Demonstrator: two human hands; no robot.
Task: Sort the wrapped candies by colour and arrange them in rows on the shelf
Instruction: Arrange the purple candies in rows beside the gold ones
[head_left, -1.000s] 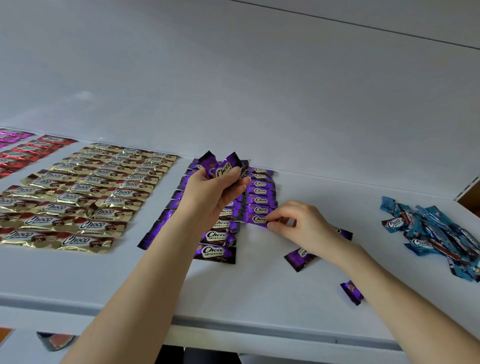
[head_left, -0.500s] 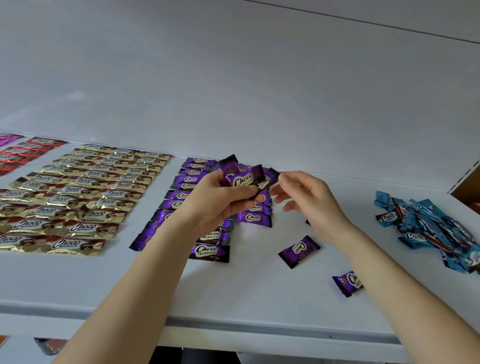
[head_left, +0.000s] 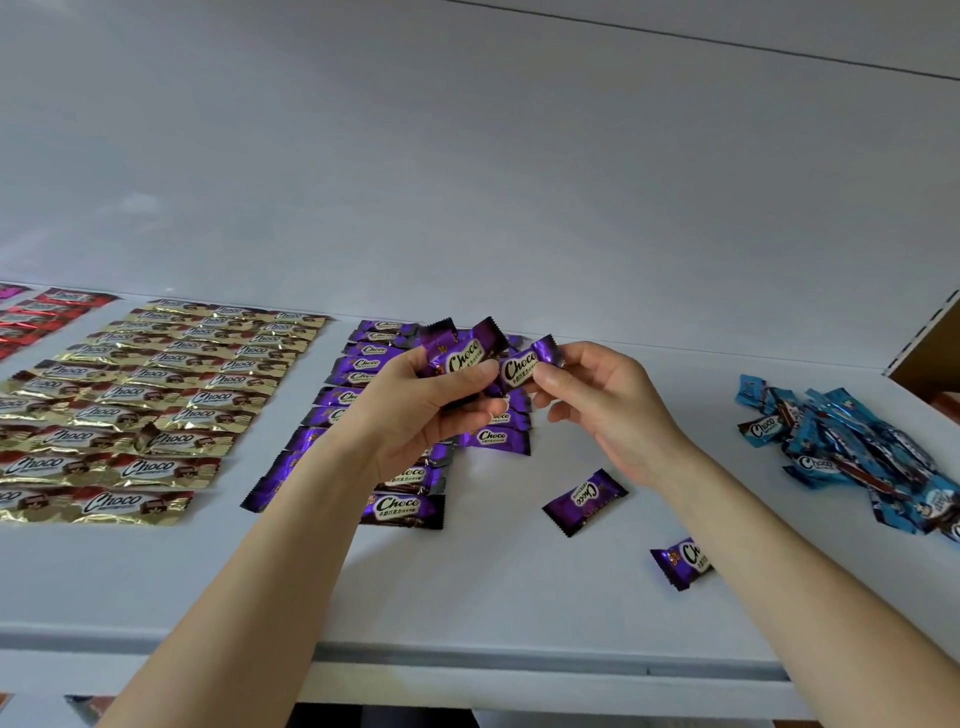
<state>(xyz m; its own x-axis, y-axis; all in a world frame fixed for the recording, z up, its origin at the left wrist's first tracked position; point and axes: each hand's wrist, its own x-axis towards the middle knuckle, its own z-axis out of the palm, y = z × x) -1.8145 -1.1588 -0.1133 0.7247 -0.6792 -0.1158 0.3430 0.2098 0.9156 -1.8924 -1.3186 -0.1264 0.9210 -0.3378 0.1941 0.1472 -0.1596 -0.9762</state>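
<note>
I worked at what looked like a shop display or stockroom: a plain white shelf with a white back wall. It carried dozens of identically branded sweets in neat rows: red candies, gold candies and purple candies. Blue candies lay heaped near a cardboard box.

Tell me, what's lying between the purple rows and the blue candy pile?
In the head view, two loose purple candies lie there on the white shelf: one beside the purple rows, another nearer the front edge.
</note>
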